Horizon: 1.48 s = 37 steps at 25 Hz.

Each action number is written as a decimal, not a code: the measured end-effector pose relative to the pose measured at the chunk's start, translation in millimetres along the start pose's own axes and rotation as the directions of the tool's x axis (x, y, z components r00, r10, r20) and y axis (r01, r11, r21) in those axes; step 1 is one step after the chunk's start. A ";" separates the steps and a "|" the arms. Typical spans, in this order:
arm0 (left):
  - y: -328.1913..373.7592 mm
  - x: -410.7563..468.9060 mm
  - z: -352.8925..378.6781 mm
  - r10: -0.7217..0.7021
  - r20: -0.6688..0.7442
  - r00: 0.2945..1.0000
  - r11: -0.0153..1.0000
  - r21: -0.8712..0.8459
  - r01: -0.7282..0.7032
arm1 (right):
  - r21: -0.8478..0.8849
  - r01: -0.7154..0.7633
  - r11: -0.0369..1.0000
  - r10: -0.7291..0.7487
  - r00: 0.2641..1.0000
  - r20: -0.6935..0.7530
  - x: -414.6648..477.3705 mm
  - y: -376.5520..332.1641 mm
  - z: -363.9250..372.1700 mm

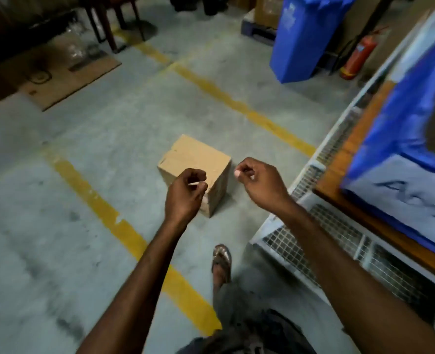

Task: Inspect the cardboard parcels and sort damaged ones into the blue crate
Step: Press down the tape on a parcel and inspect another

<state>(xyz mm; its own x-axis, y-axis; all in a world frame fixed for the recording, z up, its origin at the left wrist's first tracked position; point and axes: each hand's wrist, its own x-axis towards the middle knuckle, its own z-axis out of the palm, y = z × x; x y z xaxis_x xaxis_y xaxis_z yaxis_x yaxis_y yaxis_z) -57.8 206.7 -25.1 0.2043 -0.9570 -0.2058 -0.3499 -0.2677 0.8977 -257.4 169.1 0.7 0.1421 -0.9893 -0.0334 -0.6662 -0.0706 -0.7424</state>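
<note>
1. Box (194, 163): plain cardboard, closed, sits on the concrete floor (58, 200) at frame centre, one corner pointing to 6 o'clock. It lies between two yellow floor lines (104, 208).
2. Left hand (185, 194): in front of the box's near corner, fingers curled in toward the thumb, nothing seen in it. Can't tell if it touches the box.
3. Right hand (258, 181): just off the box at 3 o'clock, fingers curled to a loose fist, nothing seen in it, clear of the box.
4. Foot in a sandal (221, 261): 6 o'clock of the box, on the floor.
5. White mesh cage (326, 226): 4 o'clock, a wooden board on top.
6. Blue crate (403, 118): 3 o'clock, on that board, blurred.
7. Tall blue bin (303, 39): 1 o'clock, well apart from the box.
8. Red fire extinguisher (357, 57): just right of the bin.
9. Flat cardboard sheet (71, 72): 10 o'clock, on the floor.
</note>
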 end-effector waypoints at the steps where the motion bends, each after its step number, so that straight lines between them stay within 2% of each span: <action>1: -15.4 22.2 -5.7 -0.067 -0.049 0.997 0.996 -0.070 0.063 | -0.028 -0.019 0.999 0.020 0.999 0.049 30.1 4.9 19.1; 4: -57.9 89.0 -14.9 -0.268 -0.136 0.954 0.937 -0.268 0.224 | -0.107 -0.114 0.988 0.135 0.967 0.215 111.5 27.3 73.5; 8: -126.3 179.6 -4.2 -0.489 -0.103 0.866 0.798 -0.454 0.397 | -0.304 -0.139 0.943 0.229 0.930 0.286 216.2 74.2 155.4; 14: -249.2 291.6 50.7 -0.615 0.007 0.788 0.703 -0.448 0.552 | -0.521 -0.181 0.834 0.333 0.918 0.213 337.5 169.5 274.2; 18: -313.0 325.4 79.7 -0.659 0.143 0.738 0.634 -0.423 0.648 | -0.572 -0.321 0.755 0.542 0.797 0.268 373.2 218.9 320.5; 20: -329.5 332.6 88.4 -0.678 0.189 0.710 0.595 -0.425 0.682 | -0.632 -0.326 0.703 0.574 0.785 0.234 379.8 228.1 325.6; 22: -328.3 331.6 88.0 -0.669 0.177 0.722 0.609 -0.426 0.669 | -0.646 -0.368 0.668 0.609 0.770 0.192 381.7 222.1 322.2; 24: -316.4 324.0 77.2 -0.648 0.091 0.756 0.657 -0.436 0.616 | -0.568 -0.452 0.688 0.628 0.763 0.152 376.6 204.4 311.8; 27: -280.8 299.8 45.1 -0.639 -0.054 0.767 0.712 -0.420 0.563 | -0.298 -0.514 0.804 0.558 0.826 0.078 336.3 160.4 280.2; 29: -250.8 275.9 23.3 -0.615 -0.112 0.781 0.749 -0.392 0.534 | -0.155 -0.530 0.833 0.544 0.836 0.066 298.9 124.6 251.0; 35: -150.4 194.0 -38.7 -0.489 -0.235 0.840 0.854 -0.322 0.407 | 0.002 -0.458 0.889 0.454 0.882 0.124 189.2 44.0 165.1; 37: -116.0 168.2 -53.3 -0.446 -0.253 0.858 0.883 -0.280 0.376 | 0.073 -0.432 0.899 0.426 0.901 0.081 161.0 22.7 142.0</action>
<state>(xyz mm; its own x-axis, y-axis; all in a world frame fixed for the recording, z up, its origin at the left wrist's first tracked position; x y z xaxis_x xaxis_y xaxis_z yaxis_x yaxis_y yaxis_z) 65.9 82.7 -143.1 0.5630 -0.6739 -0.4783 0.0241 -0.5651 0.8246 -145.7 26.3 -116.5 -0.0967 -0.9112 -0.4004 -0.6072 0.3728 -0.7017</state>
